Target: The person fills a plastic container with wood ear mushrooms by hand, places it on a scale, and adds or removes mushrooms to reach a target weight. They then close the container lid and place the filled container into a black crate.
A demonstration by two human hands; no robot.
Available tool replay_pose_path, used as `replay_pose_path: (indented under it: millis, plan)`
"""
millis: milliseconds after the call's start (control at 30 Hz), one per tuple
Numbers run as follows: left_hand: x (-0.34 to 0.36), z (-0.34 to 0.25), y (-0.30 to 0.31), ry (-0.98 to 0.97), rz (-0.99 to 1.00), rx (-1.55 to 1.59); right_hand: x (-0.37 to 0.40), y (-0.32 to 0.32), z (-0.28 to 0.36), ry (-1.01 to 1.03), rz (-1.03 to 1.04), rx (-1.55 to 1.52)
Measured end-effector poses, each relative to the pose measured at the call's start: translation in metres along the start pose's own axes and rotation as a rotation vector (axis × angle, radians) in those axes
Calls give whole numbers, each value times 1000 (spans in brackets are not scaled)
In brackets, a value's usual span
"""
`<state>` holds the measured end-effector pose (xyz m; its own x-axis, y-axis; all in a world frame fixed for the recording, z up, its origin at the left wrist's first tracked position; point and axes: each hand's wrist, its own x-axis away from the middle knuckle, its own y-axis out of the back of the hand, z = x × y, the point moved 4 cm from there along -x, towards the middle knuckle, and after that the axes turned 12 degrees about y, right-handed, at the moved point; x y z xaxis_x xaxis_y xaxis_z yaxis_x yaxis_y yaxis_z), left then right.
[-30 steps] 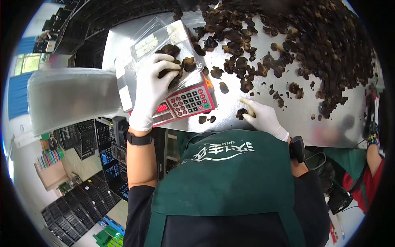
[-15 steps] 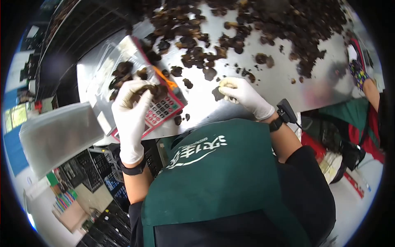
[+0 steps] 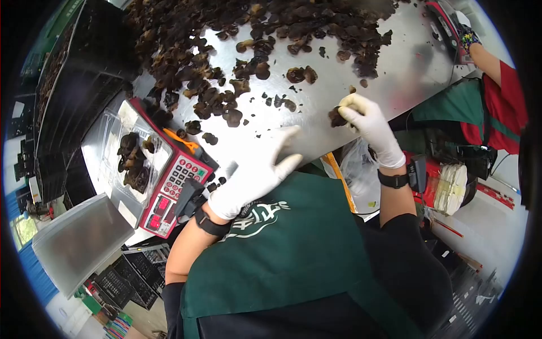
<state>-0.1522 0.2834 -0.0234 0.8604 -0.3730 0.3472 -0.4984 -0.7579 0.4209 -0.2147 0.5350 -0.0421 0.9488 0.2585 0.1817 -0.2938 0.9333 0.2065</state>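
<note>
White gloves cover both hands. My left hand (image 3: 254, 175) is over the near part of the metal table (image 3: 316, 107), fingers apart and nothing held. My right hand (image 3: 370, 127) pinches a dark, fungus-like piece (image 3: 337, 117) above the table's near edge. To the left stands a red scale (image 3: 178, 178) with a keypad and lit red digits. A clear plastic tray (image 3: 116, 164) rests on it, with several dark pieces (image 3: 132, 161) inside. An orange-handled tool (image 3: 182, 139) lies beside the scale. Small dark scraps (image 3: 278, 101) are scattered between the hands and the heap.
A large heap of dark pieces (image 3: 254, 22) covers the table's far side. Black crates (image 3: 79, 85) stand at the left, near a translucent bin (image 3: 84, 240). At the right, a co-worker's gloved hand (image 3: 468, 39) is beside another red device (image 3: 446, 28). Plastic bags (image 3: 361, 169) hang below the table edge.
My left hand has left the tray and moved right, its fingers now apart and without the dark pieces. My right hand still pinches a dark piece. The view has turned, showing more of the scale.
</note>
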Motion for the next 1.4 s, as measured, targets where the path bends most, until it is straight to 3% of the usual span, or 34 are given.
replay_pose_path:
  millis: [33, 100, 200, 267, 367, 433, 467, 500, 567, 633, 733, 867, 1000, 1033, 1100, 1133, 1233, 1267, 1400]
  plan:
    - [-2, 6, 0, 8, -47, 171, -1, -4, -6, -55, 9, 6]
    - [-4, 11, 3, 99, -128, 194, -3, -29, -7, -53, 70, -24]
    - [-1, -4, 1, 224, 86, 301, 6, -77, 5, -153, 325, -256]
    - [-4, 1, -4, 174, -23, 328, 7, -87, -1, -147, 459, -296]
    - [-4, 16, -6, 186, -79, 441, 1, -57, -6, 67, 391, 98]
    - [3, 24, 4, 191, -79, 500, 0, -14, -13, -22, 386, 448]
    - [8, 26, 10, 178, -121, 470, -2, 5, -15, 101, 432, 849]
    - [15, 27, 16, 222, -169, 555, -12, 10, -10, 207, 281, 892]
    - [25, 35, 26, 280, -213, 572, -28, 11, -6, 417, -19, 951]
    - [34, 34, 32, 318, -233, 603, -63, -24, 0, 607, -141, 814]
    - [51, 38, 40, 367, -259, 627, -109, -71, -40, 822, -99, 771]
    - [77, 44, 48, 417, -334, 679, -144, -66, -62, 725, -287, 576]
    - [88, 53, 49, 483, -340, 750, -173, -91, -13, 728, -149, 688]
    - [88, 53, 49, 487, -344, 744, -175, -102, 7, 697, -26, 766]
    - [86, 54, 50, 489, -348, 732, -183, -118, 4, 840, 79, 941]
    - [85, 54, 50, 484, -356, 765, -185, -121, -2, 911, 58, 1049]
    - [81, 60, 52, 489, -362, 732, -197, -117, -13, 814, 19, 974]
    - [80, 61, 53, 475, -371, 723, -195, -116, -12, 870, -75, 963]
    - [78, 59, 59, 427, -410, 665, -196, -117, -16, 919, -26, 866]
